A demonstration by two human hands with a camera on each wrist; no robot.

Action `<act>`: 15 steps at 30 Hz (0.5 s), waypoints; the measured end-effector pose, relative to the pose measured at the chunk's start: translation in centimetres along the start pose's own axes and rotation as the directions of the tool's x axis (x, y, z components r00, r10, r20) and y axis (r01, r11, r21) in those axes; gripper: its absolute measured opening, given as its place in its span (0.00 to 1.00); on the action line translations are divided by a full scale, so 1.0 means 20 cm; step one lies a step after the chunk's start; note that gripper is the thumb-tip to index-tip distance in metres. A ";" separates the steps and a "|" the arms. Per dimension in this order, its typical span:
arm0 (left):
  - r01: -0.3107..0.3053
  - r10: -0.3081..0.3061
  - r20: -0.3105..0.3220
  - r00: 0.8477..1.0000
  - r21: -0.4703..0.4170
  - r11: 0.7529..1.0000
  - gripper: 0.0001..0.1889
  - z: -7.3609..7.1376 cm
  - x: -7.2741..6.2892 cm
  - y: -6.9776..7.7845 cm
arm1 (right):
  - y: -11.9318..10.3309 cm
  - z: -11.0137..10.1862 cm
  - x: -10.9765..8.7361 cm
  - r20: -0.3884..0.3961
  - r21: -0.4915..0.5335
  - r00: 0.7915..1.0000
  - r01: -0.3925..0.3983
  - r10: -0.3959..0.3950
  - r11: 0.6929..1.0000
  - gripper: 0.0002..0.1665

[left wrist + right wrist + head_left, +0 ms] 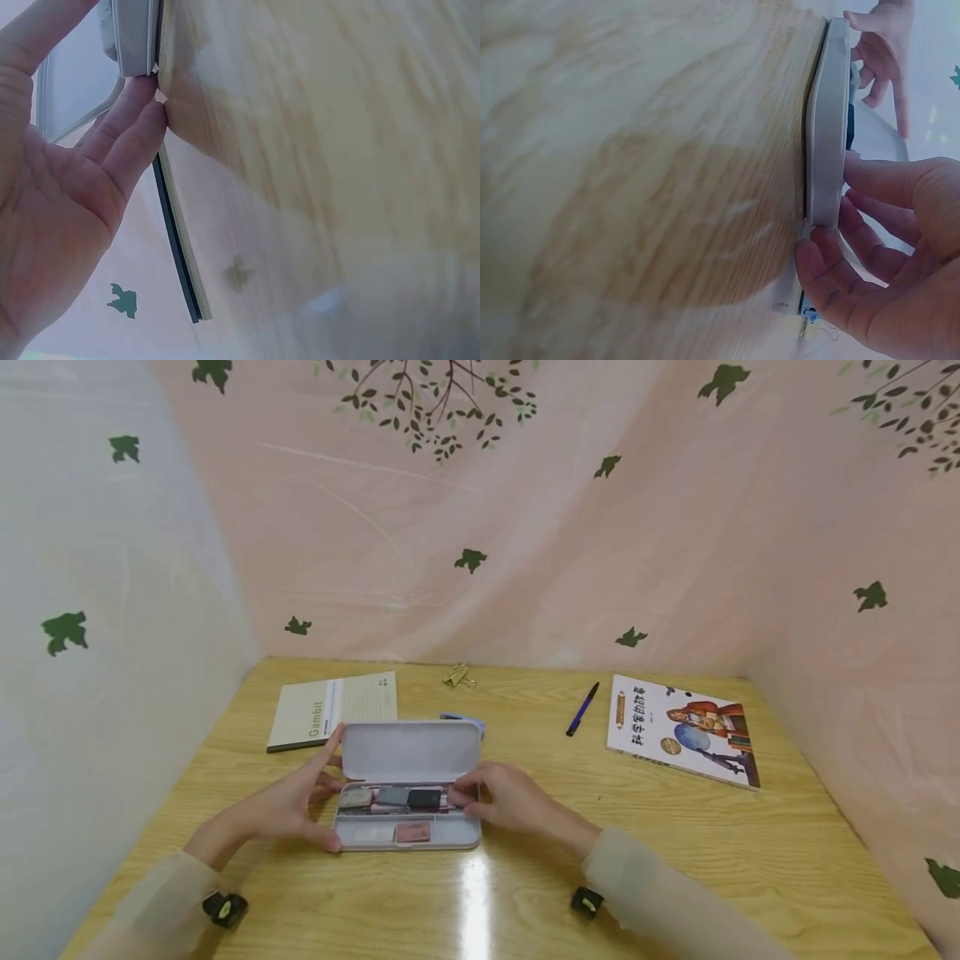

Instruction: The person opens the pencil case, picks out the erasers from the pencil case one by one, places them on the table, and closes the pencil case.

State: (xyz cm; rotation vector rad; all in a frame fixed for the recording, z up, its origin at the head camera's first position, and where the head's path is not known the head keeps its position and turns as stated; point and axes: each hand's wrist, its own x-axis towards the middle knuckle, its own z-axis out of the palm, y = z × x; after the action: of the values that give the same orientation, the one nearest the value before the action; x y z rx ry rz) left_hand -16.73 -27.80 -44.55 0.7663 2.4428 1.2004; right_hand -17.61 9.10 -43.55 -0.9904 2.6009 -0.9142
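A white pencil case lies on the table with its lid raised. My left hand holds its left end, thumb at the front corner, index finger up along the lid's edge; in the left wrist view the other fingertips touch the case's corner. Over the case's right end, my right hand pinches a small pinkish eraser, mostly hidden by the fingers. Along the back compartment sit a cream eraser, a grey one and a black eraser. The front compartment has a pink eraser beside a white one.
Behind the case at left lies a Gambit notebook. A gold binder clip is near the back edge, and a blue object pokes out behind the lid. To the right are a blue pen and an illustrated book.
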 end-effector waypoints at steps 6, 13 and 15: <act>-0.001 0.001 -0.001 1.000 -0.017 1.000 0.80 0.00 0.00 -0.01 | 0.01 0.00 0.01 -0.002 -0.006 0.998 0.064 -0.064 0.998 0.11; -0.016 0.016 0.004 1.000 -0.034 0.999 0.79 0.00 0.00 -0.01 | 0.01 0.01 0.00 -0.008 -0.103 0.997 0.069 -0.070 0.992 0.16; -0.015 0.016 0.003 1.000 -0.037 0.999 0.79 0.00 0.00 -0.01 | 0.01 0.01 0.01 -0.010 -0.104 0.997 0.073 -0.074 0.992 0.16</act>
State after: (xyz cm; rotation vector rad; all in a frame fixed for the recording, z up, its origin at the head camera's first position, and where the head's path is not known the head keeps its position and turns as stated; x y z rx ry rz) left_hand -16.75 -27.83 -44.67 0.7774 2.4095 1.2456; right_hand -17.65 8.98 -43.80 -1.1171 2.6629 -0.8124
